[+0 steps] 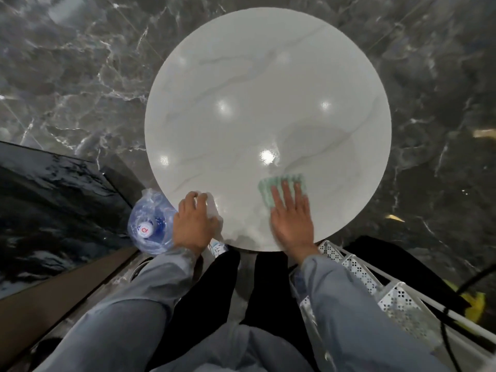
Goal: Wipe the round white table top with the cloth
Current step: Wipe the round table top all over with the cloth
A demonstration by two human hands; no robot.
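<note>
The round white table top [268, 103] with faint grey veins fills the middle of the view. A pale green cloth [271, 185] lies flat on its near right part. My right hand [291, 218] presses on the cloth with fingers stretched out, and the cloth sticks out beyond the fingertips. My left hand [194, 224] rests on the table's near left edge with curled fingers and holds nothing that I can see.
A large clear water bottle [151, 224] with a white cap stands on the floor just left of the table. A white perforated metal rack [375, 285] is at the lower right. Dark marble floor surrounds the table, and a dark glossy surface [53, 197] lies at left.
</note>
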